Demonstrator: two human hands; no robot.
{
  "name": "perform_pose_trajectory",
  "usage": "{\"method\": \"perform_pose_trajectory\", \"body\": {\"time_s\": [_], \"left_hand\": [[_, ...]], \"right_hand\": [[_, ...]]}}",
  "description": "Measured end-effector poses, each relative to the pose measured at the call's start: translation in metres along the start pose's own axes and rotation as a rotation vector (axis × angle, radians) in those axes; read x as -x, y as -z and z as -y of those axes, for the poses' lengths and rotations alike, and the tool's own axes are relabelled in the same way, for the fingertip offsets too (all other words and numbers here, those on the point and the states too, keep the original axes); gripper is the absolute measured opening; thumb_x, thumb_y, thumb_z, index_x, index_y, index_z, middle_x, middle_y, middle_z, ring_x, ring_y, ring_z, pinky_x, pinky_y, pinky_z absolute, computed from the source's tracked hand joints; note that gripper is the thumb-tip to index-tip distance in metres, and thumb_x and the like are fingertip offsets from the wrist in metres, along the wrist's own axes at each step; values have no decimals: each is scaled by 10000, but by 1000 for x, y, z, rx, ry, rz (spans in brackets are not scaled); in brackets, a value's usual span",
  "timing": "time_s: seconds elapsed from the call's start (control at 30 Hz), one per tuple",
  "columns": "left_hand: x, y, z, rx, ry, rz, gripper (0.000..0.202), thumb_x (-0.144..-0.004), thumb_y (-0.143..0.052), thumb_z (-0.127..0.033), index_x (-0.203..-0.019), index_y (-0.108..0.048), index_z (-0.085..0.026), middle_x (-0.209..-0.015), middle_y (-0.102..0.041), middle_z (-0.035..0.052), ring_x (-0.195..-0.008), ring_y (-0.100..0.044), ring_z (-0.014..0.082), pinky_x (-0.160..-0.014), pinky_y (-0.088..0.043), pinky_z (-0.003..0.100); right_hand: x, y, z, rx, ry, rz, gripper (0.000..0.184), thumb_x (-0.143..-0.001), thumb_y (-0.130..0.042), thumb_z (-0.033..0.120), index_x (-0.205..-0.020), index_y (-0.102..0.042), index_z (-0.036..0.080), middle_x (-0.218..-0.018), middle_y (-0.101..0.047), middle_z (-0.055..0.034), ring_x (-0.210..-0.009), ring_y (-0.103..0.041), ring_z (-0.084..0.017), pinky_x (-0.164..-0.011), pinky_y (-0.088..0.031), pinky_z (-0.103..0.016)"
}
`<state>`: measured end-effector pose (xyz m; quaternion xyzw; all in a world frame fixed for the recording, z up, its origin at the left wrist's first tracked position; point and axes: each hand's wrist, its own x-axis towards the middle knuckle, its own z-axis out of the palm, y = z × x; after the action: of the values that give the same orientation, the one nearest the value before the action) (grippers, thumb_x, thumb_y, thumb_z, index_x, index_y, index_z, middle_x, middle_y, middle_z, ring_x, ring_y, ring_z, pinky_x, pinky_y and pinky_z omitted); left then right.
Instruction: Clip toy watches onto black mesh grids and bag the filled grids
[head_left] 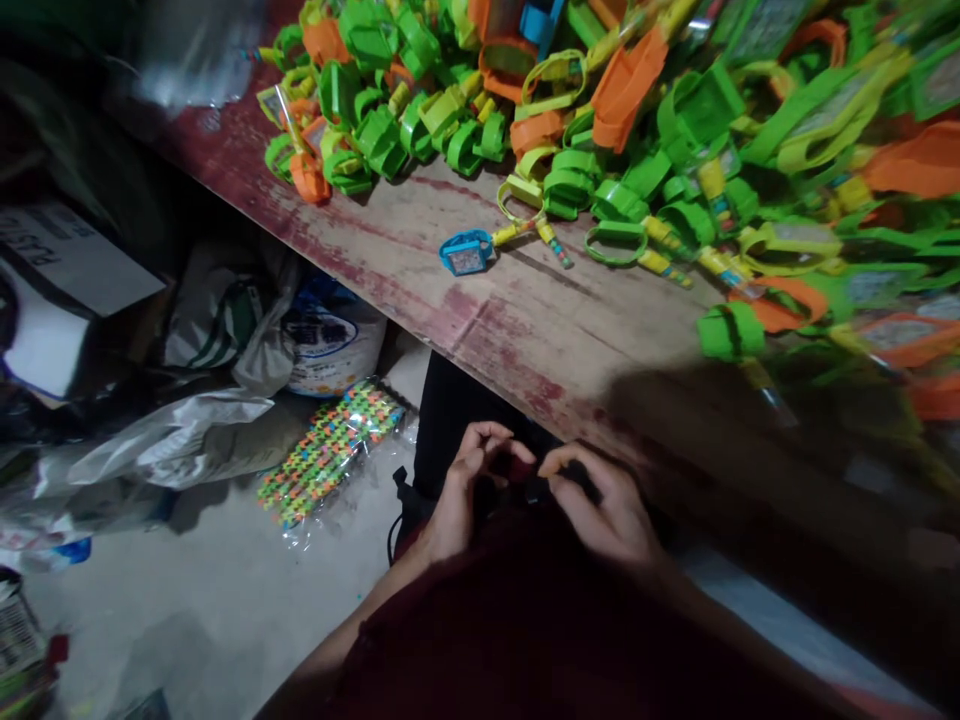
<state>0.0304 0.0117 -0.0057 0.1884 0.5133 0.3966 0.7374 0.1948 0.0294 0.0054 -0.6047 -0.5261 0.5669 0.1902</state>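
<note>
Both my hands are low in front of my dark red clothing, just off the table's near edge. My left hand [463, 490] has curled fingers and thumb, with the fingertips turned toward the other hand. Thumb and forefinger of my right hand [607, 505] are pinched together beside them. The space between the hands is dark, and anything in them cannot be made out. Beyond them, on the worn wooden table [517, 345], lies a blue toy watch [466, 252] with a yellow piece and a small tube of coloured beads [553, 243] next to it.
A large heap of green, yellow and orange toy watches [570, 185] covers the table's far and right parts. Clear plastic bags [195, 50] lie at the far left corner. Below are sacks [330, 345], a cardboard box [75, 260] and a clear pack of coloured pieces [330, 455] on the floor.
</note>
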Motion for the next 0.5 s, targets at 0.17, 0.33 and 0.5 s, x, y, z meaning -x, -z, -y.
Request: {"method": "perform_pose_trajectory", "body": {"time_s": [0.17, 0.33, 0.5], "left_hand": [[-3, -3, -9, -50, -3, 28, 569, -891, -270, -681, -1182, -407, -213, -1098, -623, 78, -735, -573, 163, -660, -429, 302], [-6, 2, -6, -163, -94, -23, 642, -862, -287, -735, -1209, -408, -209, -1070, -631, 83, -743, -592, 178, -650, -448, 306], [-4, 10, 4, -358, -141, -29, 681, -811, -380, -767, -1241, -399, -239, -1112, -609, 71, -763, -608, 177, -612, -457, 276]], "right_hand": [[-13, -5, 14, -57, -111, 151, 261, -774, -570, 422, -769, -677, 184, -734, -688, -33, -705, -624, -178, -671, -470, -271], [-16, -13, 17, 147, -196, 308, 312, -797, -598, 434, -858, -712, 151, -781, -712, -79, -697, -631, -191, -623, -434, -285], [-17, -18, 20, -7, -308, 361, 146, -777, -615, 271, -825, -671, 145, -680, -691, -36, -591, -613, -148, -565, -451, -242]]}}
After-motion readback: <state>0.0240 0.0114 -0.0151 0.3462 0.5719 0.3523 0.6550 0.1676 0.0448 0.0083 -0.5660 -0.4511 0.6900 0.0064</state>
